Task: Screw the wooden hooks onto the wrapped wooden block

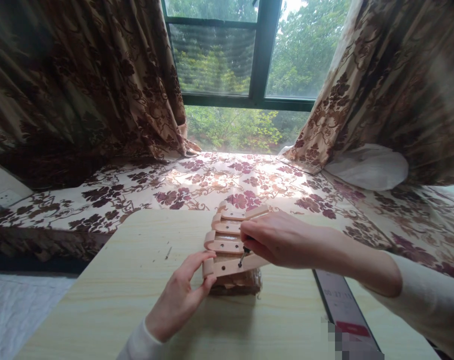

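Straps in a pale, tan-pink material (229, 246) lie in a stepped row, one behind another, across a brown block in shiny wrapping (245, 281) near the far edge of a light wood-grain table (144, 300). Each bends round at its left end into a smooth, rounded loop, and dark round dots mark the flat faces, though whether these are holes or fasteners cannot be told. The nearest strap (231, 267) slants upward to the right, two dots on its face, its right end hidden behind a fist.

A person's left hand (182, 285) reaches in from the lower left, pinching the looped end of that strap, thumb below and fingers above. The right hand (266, 237), its forearm stretched in from the right edge and angled down toward the row, is curled knuckles-up around a slim tool (242, 258), whose thin metal shaft slopes down to the strap's right-hand dot. The tool's handle is mostly covered by the fingers. Pale sleeves (429, 285) cover both arms, the right one ending well short of the wrist.

Small dark bits (168, 252) are scattered left of the row, while a phone (341, 300) with its screen lit lies beneath the right forearm.
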Motion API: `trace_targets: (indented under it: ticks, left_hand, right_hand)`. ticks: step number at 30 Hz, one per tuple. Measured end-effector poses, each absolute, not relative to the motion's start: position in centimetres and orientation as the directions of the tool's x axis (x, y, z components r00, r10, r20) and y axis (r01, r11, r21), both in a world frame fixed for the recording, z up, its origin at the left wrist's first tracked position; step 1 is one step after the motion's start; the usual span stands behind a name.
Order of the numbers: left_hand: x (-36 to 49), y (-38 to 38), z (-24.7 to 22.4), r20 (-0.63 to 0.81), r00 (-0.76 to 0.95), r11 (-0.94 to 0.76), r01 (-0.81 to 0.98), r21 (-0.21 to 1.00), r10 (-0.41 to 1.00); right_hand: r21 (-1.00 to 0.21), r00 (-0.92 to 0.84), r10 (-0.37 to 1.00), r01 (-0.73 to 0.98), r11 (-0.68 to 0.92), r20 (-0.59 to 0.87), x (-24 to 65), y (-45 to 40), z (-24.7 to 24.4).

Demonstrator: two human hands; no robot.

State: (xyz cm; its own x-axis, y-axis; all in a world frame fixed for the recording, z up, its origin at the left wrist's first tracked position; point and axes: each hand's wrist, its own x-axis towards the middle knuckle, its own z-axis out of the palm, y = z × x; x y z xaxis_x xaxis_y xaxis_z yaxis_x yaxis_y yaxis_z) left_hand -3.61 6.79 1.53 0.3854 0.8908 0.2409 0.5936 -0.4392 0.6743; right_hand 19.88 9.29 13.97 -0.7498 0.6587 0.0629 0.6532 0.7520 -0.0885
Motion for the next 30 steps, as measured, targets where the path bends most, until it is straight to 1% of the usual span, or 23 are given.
trace_targets:
  ticks: [4, 8, 13, 17, 19, 21, 23, 24, 26, 27, 30]
  left_hand:
    - [-3.7, 5.8, 1.5, 0.253, 0.386, -0.450, 0.605, 0.656, 0.887]
    - [-3.5, 5.0, 1.4, 0.290, 0.339, -0.445, 0.655, 0.610, 0.895]
    - [-3.1, 5.3, 1.5, 0.329, 0.303, -0.445, 0.677, 0.586, 0.895]
    - [-3.3, 5.3, 1.3, 0.328, 0.302, -0.441, 0.703, 0.558, 0.895]
    - [-3.6, 4.9, 1.4, 0.398, 0.294, -0.473, 0.731, 0.493, 0.869]
    - [-3.7, 4.3, 1.8, 0.521, 0.283, -0.519, 0.760, 0.390, 0.805]
    - [-3.4, 3.7, 2.5, 0.614, 0.318, -0.580, 0.762, 0.288, 0.723]
    - [-3.1, 3.5, 2.9, 0.634, 0.358, -0.616, 0.749, 0.243, 0.685]
    - [-2.0, 3.3, 3.8, 0.630, 0.436, -0.664, 0.726, 0.177, 0.643]
    - [-1.3, 3.4, 4.2, 0.617, 0.452, -0.669, 0.724, 0.167, 0.644]
    - [0.8, 4.3, 5.2, 0.540, 0.463, -0.652, 0.723, 0.229, 0.703]
  right_hand:
    - [-0.100, -0.751, 0.660, 0.656, 0.749, 0.022, 19.9, 9.2, 14.1]
    - [-0.118, -0.747, 0.665, 0.661, 0.741, -0.007, 19.8, 8.8, 14.1]
    - [-0.086, -0.750, 0.661, 0.660, 0.747, -0.011, 19.5, 8.4, 14.2]
    - [-0.065, -0.748, 0.663, 0.664, 0.745, -0.035, 19.3, 8.1, 14.2]
    - [-0.068, -0.745, 0.666, 0.666, 0.742, -0.035, 19.3, 8.1, 14.2]
    - [-0.077, -0.755, 0.655, 0.655, 0.751, -0.036, 19.3, 8.0, 14.2]
    - [-0.080, -0.770, 0.637, 0.638, 0.766, -0.037, 19.2, 8.0, 14.2]
    - [-0.078, -0.776, 0.629, 0.630, 0.772, -0.038, 19.2, 8.0, 14.2]
    - [-0.069, -0.781, 0.624, 0.624, 0.778, -0.034, 19.0, 7.9, 14.3]
    - [-0.065, -0.779, 0.626, 0.627, 0.777, -0.034, 18.9, 7.8, 14.3]
    - [-0.046, -0.771, 0.635, 0.637, 0.769, -0.047, 18.6, 7.7, 14.4]
